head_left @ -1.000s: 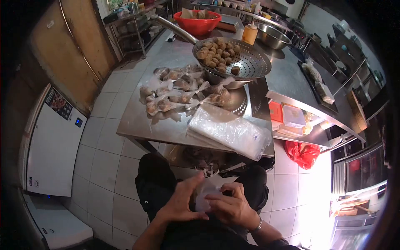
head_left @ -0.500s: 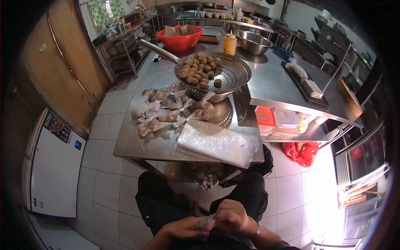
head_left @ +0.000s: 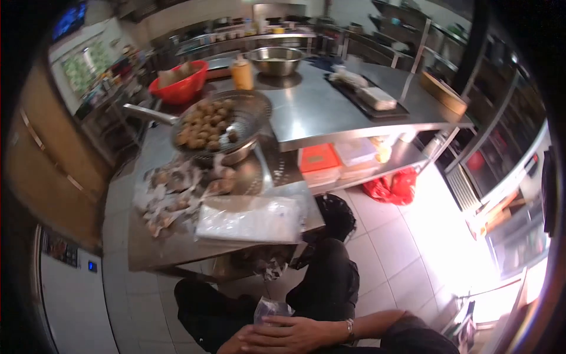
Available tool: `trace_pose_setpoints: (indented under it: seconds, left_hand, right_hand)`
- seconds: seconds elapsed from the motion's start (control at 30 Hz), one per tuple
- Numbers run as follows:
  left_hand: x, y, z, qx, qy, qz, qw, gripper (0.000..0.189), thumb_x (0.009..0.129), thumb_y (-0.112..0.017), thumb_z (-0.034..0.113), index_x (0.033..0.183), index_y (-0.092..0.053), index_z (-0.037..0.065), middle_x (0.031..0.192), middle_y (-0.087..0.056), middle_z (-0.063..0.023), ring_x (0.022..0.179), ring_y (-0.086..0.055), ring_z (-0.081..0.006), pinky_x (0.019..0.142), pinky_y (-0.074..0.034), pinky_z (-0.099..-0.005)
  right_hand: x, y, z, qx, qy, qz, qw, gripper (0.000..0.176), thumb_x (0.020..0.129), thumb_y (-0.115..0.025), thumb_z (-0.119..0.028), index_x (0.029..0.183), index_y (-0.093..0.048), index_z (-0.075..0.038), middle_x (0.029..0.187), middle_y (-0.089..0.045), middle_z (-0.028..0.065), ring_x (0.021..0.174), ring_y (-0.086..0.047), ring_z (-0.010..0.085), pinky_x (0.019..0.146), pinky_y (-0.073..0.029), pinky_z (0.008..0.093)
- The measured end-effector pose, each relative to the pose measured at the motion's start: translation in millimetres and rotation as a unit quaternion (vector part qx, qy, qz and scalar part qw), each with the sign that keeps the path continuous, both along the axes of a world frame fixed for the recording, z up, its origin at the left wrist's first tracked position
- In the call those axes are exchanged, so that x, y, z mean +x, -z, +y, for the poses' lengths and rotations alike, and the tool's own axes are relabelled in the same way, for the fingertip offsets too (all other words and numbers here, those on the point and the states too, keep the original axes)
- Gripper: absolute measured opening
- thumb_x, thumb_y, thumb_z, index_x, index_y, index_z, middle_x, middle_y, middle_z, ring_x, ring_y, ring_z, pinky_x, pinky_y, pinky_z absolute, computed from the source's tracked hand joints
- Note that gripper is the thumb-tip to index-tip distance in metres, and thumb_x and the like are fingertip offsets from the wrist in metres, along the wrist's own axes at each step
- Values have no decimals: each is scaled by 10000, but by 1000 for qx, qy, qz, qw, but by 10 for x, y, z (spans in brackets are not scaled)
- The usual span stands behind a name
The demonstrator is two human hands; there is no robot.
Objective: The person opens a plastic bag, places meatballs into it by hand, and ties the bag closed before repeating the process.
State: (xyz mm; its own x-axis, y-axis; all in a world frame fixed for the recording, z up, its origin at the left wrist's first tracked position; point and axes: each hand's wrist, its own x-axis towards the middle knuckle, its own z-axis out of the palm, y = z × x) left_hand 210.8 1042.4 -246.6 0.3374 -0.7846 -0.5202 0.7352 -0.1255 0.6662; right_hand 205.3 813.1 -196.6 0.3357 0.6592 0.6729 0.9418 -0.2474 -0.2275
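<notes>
Low over my lap, my right hand [head_left: 292, 335] lies across my left hand [head_left: 237, 341], its fingers pressed together. Between them they hold a small clear plastic bag [head_left: 272, 309], whose end sticks up past my right thumb. The fingers of my left hand are mostly hidden. In front, on the steel table [head_left: 177, 255], lies a pack of clear plastic bags [head_left: 250, 219]. Knotted bags of brown balls [head_left: 171, 180] lie beside it. Behind them a long-handled perforated strainer [head_left: 254, 106] holds many loose brown balls [head_left: 206, 125], resting over a metal bowl [head_left: 240, 153].
A red basin [head_left: 183, 88], an orange squeeze bottle [head_left: 242, 74] and a steel bowl [head_left: 276, 62] stand farther back. A black tray [head_left: 377, 111] with wrapped packs is on the right counter. Lidded containers [head_left: 318, 159] sit on the shelf below. A red bag [head_left: 392, 187] is on the floor.
The view has swung right, so the table appears farther left. My right hand has gone from a pinch beside my left hand to lying over it, and more of the bag shows.
</notes>
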Motion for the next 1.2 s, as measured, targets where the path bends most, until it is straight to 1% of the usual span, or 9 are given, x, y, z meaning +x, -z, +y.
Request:
trace_pose_setpoints:
  seconds: [0.13, 0.2, 0.33, 0.4, 0.6, 0.83, 1.03, 1.13, 1.2]
  left_hand:
    - [-16, -133, -100, 158, 153, -138, 966, 330, 1086, -535, 311, 1076, -663, 8, 979, -663, -55, 926, -642, -184, 855, -518, -354]
    - [-16, -130, -132, 191, 183, -156, 952, 369, 1095, -513, 335, 1081, -675, 4, 977, -662, -53, 922, -641, -187, 853, -514, -362]
    - [-111, -238, -151, 164, 169, -160, 959, 284, 1070, -572, 244, 1009, -681, -11, 924, -665, -62, 887, -649, -176, 807, -526, -332]
    - [-137, -583, -283, 121, 152, -207, 959, 379, 1037, -522, 369, 1123, -751, 80, 1050, -737, -164, 1017, -677, -330, 903, -511, -436]
    - [-143, -817, -382, 167, 220, -341, 898, 463, 1100, -408, 346, 1271, -675, 9, 1240, -694, -215, 1154, -632, -387, 1037, -446, -441]
    - [-186, -790, -364, 226, 212, -393, 866, 411, 1075, -432, 295, 1166, -696, -7, 1169, -694, -240, 1128, -617, -427, 988, -458, -471]
    - [-166, -304, -257, 221, 152, -371, 889, 288, 1034, -525, 215, 1136, -698, 8, 1110, -679, -266, 1049, -612, -462, 923, -483, -480]
    - [-148, -310, -328, 196, 127, -593, 771, 215, 986, -620, 198, 1057, -736, 32, 1013, -711, -227, 960, -660, -418, 868, -508, -488]
    - [-316, -341, -442, 60, -189, -275, 941, 164, 931, -702, 190, 974, -770, 47, 928, -742, -167, 893, -706, -352, 819, -542, -458]
  right_hand:
    - [-1, 70, -151, -3, 48, 31, 998, 703, 1044, -515, -389, 1575, -334, 34, 1066, -731, 114, 963, -726, 294, 775, -573, 431]
    - [-93, 81, -273, -218, -35, 287, 932, 677, 1060, -492, -456, 1487, -424, 65, 968, -728, 178, 869, -735, 332, 730, -564, 456]
    - [-166, -11, -423, -199, -26, 362, 910, 620, 1038, -526, -499, 1283, -557, 70, 855, -699, 231, 813, -723, 357, 677, -547, 467]
    - [-186, -85, -486, -193, -38, 451, 870, 497, 1046, -531, -469, 1071, -610, 21, 803, -685, 222, 802, -705, 382, 657, -541, 471]
    - [-169, -32, -617, -191, -79, 512, 834, 372, 1085, -473, -352, 1026, -628, -18, 826, -687, 209, 831, -685, 428, 718, -519, 513]
    - [-63, -10, -827, -130, -120, 576, 798, 374, 1097, -461, -341, 972, -595, -15, 831, -673, 184, 830, -656, 426, 745, -488, 495]
    - [-17, 167, -853, -67, -89, 585, 803, 325, 1080, -508, -287, 1023, -648, 1, 896, -690, 195, 890, -672, 410, 779, -504, 481]
    - [87, 150, -885, -34, -98, 498, 861, 321, 1068, -531, -266, 1103, -682, 16, 981, -692, 209, 956, -665, 407, 820, -518, 456]
    - [283, 42, -925, -62, -179, 434, 881, 299, 1048, -566, -226, 1135, -698, 27, 1022, -696, 198, 981, -681, 340, 848, -529, 423]
